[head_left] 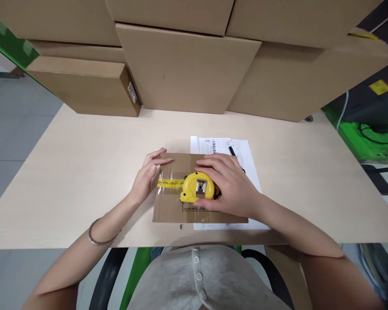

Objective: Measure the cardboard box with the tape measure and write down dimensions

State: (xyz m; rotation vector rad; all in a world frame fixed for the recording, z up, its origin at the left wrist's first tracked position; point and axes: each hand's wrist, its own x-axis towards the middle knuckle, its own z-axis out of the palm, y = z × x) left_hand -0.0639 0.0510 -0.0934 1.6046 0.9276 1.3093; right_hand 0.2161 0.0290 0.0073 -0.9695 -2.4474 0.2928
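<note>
A small flat cardboard box (171,206) lies on the table in front of me, sealed with clear tape. My right hand (231,185) is closed round a yellow tape measure (196,187) resting on top of the box. Its yellow blade (170,183) is pulled out a short way to the left across the box. My left hand (148,174) rests at the box's left edge, fingers pressed on the blade's end and the box top. A metal bangle (98,239) sits on my left wrist.
A printed paper sheet (245,157) lies under the box, with a black pen (233,151) on it. Several large cardboard boxes (184,69) are stacked along the back of the light wooden table (71,172). A chair (110,275) stands below the front edge.
</note>
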